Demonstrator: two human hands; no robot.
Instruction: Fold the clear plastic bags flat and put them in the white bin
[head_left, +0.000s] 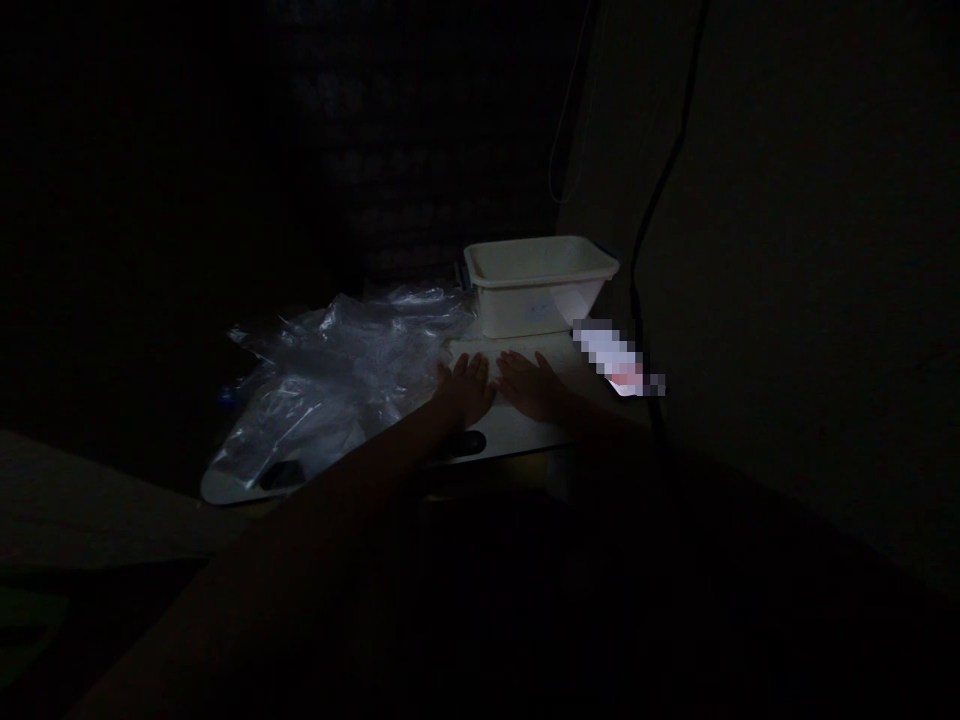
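Observation:
My left hand (466, 390) lies palm down on the pale tabletop (517, 428), fingers spread, with nothing in it. Close beside it, my right hand (529, 386) rests flat in the same way, its fingers apart. A heap of clear plastic bags (337, 370) covers the left part of the table, just left of my left hand. Behind my hands stands a white plastic tub (544, 290); its inside looks bare as far as the dim light shows.
A bright, pixelated object (609, 352) lies at the table's right edge. Past it a dark cable (636, 270) hangs down along the wall. Dark oval shapes (469, 442) mark the front edge. A thin cord loops behind the tub. Much of the surroundings is too dark to make out.

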